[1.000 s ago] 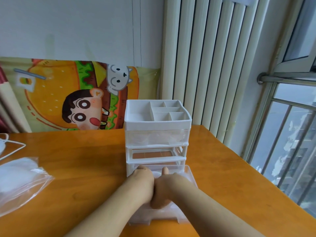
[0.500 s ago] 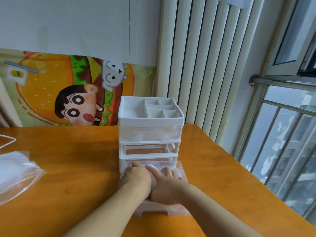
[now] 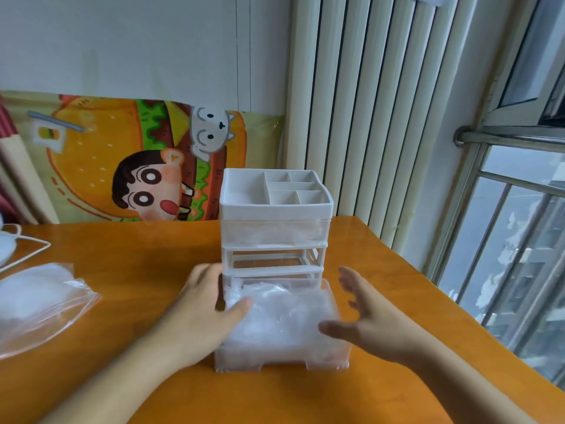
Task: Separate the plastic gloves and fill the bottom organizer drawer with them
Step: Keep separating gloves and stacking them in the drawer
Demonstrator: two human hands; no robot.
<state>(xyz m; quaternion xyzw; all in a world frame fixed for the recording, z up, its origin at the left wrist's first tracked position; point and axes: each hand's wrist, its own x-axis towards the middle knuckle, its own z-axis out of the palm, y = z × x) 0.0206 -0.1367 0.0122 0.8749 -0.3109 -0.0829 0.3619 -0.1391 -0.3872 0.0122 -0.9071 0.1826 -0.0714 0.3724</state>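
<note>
A white organizer with clear drawers stands mid-table. Its bottom drawer is pulled out toward me and holds a heap of crumpled clear plastic gloves. My left hand lies open at the drawer's left side, its thumb resting on the glove heap. On the right, my right hand hovers open beside the drawer, fingers spread, apart from the gloves. A clear bag with more plastic gloves lies at the table's left edge.
The orange wooden table ends close to a radiator and a window with a metal rail on the right. A cartoon poster leans against the back wall. A white cable lies far left.
Both hands were pressed together on the gloves in the drawer. They have since lifted and spread apart to the drawer's two sides, uncovering the glove heap.
</note>
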